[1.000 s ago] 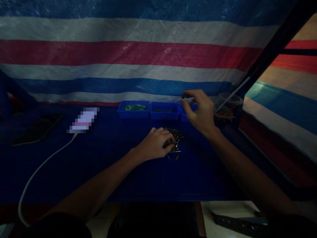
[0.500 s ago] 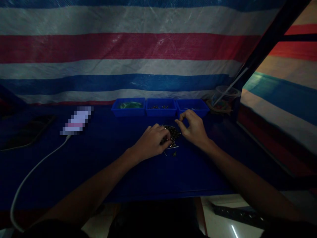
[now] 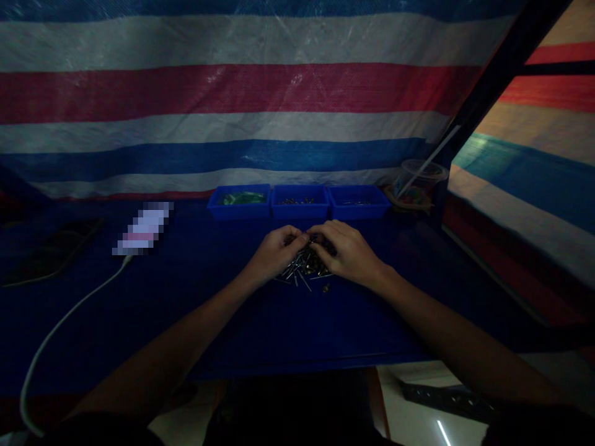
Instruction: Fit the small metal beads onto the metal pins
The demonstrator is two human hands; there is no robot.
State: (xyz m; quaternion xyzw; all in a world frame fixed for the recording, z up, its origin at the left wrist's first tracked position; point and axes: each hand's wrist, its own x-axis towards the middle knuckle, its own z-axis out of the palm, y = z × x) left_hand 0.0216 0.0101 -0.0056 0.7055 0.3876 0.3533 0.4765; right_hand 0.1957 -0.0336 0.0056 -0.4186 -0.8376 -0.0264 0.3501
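A small pile of metal screws and nails [image 3: 304, 267] lies in the middle of the blue table [image 3: 232, 310]. My left hand [image 3: 274, 253] rests on the pile's left side with its fingers curled down into it. On the right side my right hand [image 3: 346, 251] does the same, and the fingertips of both nearly meet over the pile. What the fingers pinch is hidden in the dim light. Behind the pile stand three blue trays: left tray [image 3: 240, 201] with something green, middle tray [image 3: 300, 202] and right tray [image 3: 357, 202], both with small metal parts.
A white cable [image 3: 60, 322] runs across the left of the table to a blurred device [image 3: 143, 228]. A dark phone [image 3: 51, 251] lies far left. A clear plastic cup [image 3: 416, 179] with a straw stands at the back right. A striped tarp hangs behind.
My right hand came down from above the right tray to the pile, joining the left hand. The left hand shifted slightly toward the pile's top.
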